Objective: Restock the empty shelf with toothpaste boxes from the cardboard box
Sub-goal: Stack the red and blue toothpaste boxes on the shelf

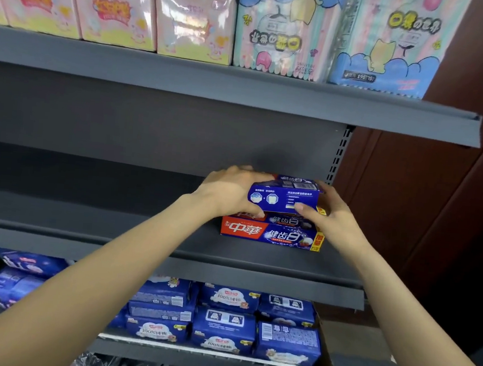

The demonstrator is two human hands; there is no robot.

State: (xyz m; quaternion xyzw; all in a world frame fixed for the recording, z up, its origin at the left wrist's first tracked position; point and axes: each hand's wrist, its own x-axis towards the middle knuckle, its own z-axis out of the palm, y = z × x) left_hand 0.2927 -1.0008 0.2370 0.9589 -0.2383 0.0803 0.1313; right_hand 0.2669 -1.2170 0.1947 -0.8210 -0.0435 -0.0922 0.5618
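Note:
A blue toothpaste box (284, 197) sits on top of a small stack at the right end of the grey middle shelf (84, 212). My left hand (230, 193) grips its left end and my right hand (330, 215) grips its right end. Under it lie two more toothpaste boxes, red and blue; the lowest one (270, 234) shows its whole front, the one above it (285, 220) is partly covered by my thumbs. The rest of the shelf to the left is bare. The cardboard box is only partly seen at the lower right (332, 365).
The shelf above holds pink packs (115, 11) and pastel tissue packs (287, 31); its front lip (272, 100) overhangs. Blue wrapped packs (227, 320) fill the shelf below. A brown wall panel (440, 187) stands right of the shelving.

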